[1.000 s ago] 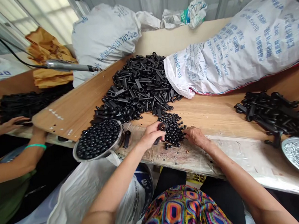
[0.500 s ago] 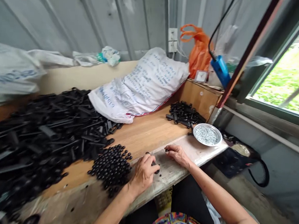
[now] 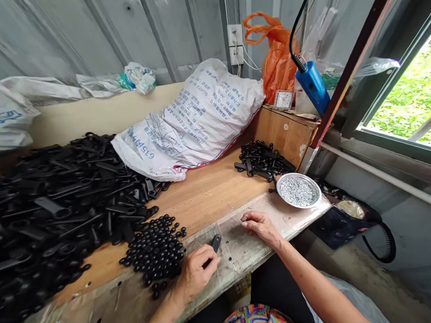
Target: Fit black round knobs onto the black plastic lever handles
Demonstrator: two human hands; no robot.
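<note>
My left hand [image 3: 195, 272] is closed around a black plastic handle piece [image 3: 215, 241] whose rounded end sticks out above the fingers. It rests on the table's front edge, right beside a small heap of black round caps [image 3: 156, 249]. My right hand [image 3: 259, 225] lies further right on the plastic-covered edge with fingertips pinched together; what they hold is too small to make out. A large pile of black handle pieces [image 3: 58, 201] covers the table's left side.
A metal dish of small silver screws [image 3: 298, 190] sits at the table's right end, behind it another small pile of black pieces [image 3: 261, 160]. A white woven sack [image 3: 196, 122] lies across the back. Orange bag [image 3: 279, 54], blue tool [image 3: 312, 84] and a window stand at the right.
The view swung right and settled; the co-worker and the bowl of caps are out of sight. My left hand slid down and left with the handle piece. My right hand moved slightly right.
</note>
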